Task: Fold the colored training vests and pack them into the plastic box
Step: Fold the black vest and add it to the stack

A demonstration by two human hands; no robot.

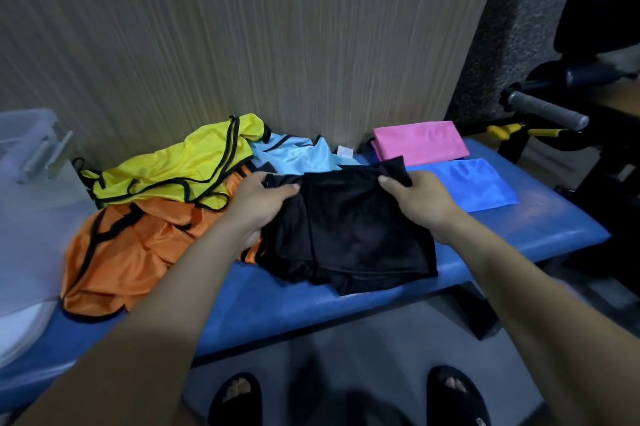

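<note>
A person stands at a blue padded bench (284,301), seen from above; only forearms, hands and the toes of two dark slippers (457,394) show. At the far left a clear plastic box (24,134) is cut off by the edge and blurred — its contents cannot be made out. Dark gym equipment at the far right is also cropped and dim.

The left hand (259,204) pinches the far left corner of a black vest (349,235), thumb on top, its fingers hidden under the cloth. The right hand (419,200) pinches the far right corner likewise. The vest lies half folded on the bench's near middle; its layers are hard to separate.

Left of it lie an orange vest (128,252), a yellow vest (180,166) partly over that, and a light blue vest (298,157) — all unfolded. Far right rest a folded pink vest (420,140) and a folded blue vest (474,183).
</note>
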